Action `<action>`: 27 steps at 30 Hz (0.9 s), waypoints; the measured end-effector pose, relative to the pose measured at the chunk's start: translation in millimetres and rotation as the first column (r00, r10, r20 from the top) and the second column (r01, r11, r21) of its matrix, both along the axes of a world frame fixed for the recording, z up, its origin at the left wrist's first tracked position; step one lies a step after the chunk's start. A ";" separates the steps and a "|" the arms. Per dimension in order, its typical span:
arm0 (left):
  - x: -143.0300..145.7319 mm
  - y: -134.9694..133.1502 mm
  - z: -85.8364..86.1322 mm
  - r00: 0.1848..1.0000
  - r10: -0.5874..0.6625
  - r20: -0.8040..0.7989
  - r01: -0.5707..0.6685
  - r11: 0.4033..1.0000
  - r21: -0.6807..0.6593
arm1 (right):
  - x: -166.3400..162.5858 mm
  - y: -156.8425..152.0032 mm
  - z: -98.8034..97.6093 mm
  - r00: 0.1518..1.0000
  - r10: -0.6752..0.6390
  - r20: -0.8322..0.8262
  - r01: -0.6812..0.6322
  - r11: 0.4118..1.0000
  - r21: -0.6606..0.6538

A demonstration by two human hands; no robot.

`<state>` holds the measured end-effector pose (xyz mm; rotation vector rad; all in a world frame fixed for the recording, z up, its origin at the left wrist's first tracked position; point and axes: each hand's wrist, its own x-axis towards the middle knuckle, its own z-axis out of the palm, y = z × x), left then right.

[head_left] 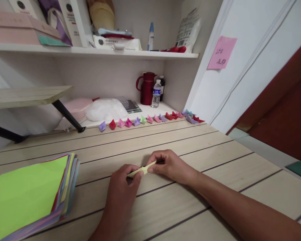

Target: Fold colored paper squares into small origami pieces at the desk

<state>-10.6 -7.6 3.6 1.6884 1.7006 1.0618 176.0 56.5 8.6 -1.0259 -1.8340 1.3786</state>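
Observation:
A small piece of folded yellow paper [144, 169] is held between my two hands, just above the wooden table. My left hand [124, 184] pinches its left end between thumb and fingers. At the other end, my right hand [165, 165] grips the paper with thumb and forefinger. The paper looks narrow and creased, with pointed ends; my fingertips hide part of it. Along the table's back edge stands a row of small folded paper boats [128, 123] in purple, red, pink, green and blue.
A stack of coloured paper sheets [27, 194] lies at the left, lime green on top. Behind the table are a dark red jug [147, 88], a water bottle [156, 94] and a white plastic bag [106, 109]. A small raised stand [30, 95] with black legs occupies the back left.

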 end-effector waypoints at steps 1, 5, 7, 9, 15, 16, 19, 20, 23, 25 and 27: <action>0.0 -0.5 1.6 1.000 0.007 0.016 -0.006 1.000 -0.026 | 0.0 0.1 1.0 1.000 -0.006 0.000 0.006 1.000 -0.017; 0.4 -1.8 6.2 0.996 0.044 0.078 -0.034 0.991 -0.126 | -0.7 0.5 2.8 1.000 0.002 -0.003 -0.002 1.000 -0.016; 0.8 -1.8 7.4 0.995 0.053 0.083 -0.041 0.990 -0.137 | -0.6 -0.1 3.7 1.000 0.013 -0.001 -0.013 1.000 -0.005; 1.0 -1.3 7.9 0.996 0.042 0.075 -0.031 0.990 -0.137 | 0.3 -1.7 5.6 1.000 0.020 0.013 -0.021 1.000 0.012; 0.8 1.9 4.6 1.000 0.008 0.026 -0.005 0.995 -0.099 | 1.6 -6.0 10.3 0.997 0.072 0.033 -0.076 0.992 0.106; 0.8 2.1 3.8 1.000 0.004 0.020 -0.002 0.995 -0.097 | 0.9 -5.8 9.8 0.997 0.069 0.033 -0.072 0.992 0.103; 1.1 2.3 2.3 1.000 -0.018 -0.001 0.018 0.996 -0.090 | -1.4 -4.3 7.7 0.992 0.024 0.127 -0.048 0.981 0.188; 1.4 2.3 2.1 1.000 -0.029 -0.013 0.028 0.996 -0.089 | -1.9 -3.8 7.2 0.986 0.009 0.165 -0.047 0.972 0.231; 3.5 2.5 2.6 0.996 -0.062 -0.064 0.057 0.995 -0.086 | -1.5 -3.2 7.1 0.971 -0.030 0.237 -0.046 0.950 0.310; 5.8 2.3 3.2 0.991 -0.075 -0.115 0.067 0.995 -0.078 | -0.3 -3.6 7.7 0.958 -0.058 0.282 -0.039 0.944 0.326; 8.0 1.6 3.6 0.982 -0.071 -0.177 0.061 0.996 -0.065 | 0.9 -4.2 8.5 0.937 -0.074 0.341 -0.048 0.940 0.337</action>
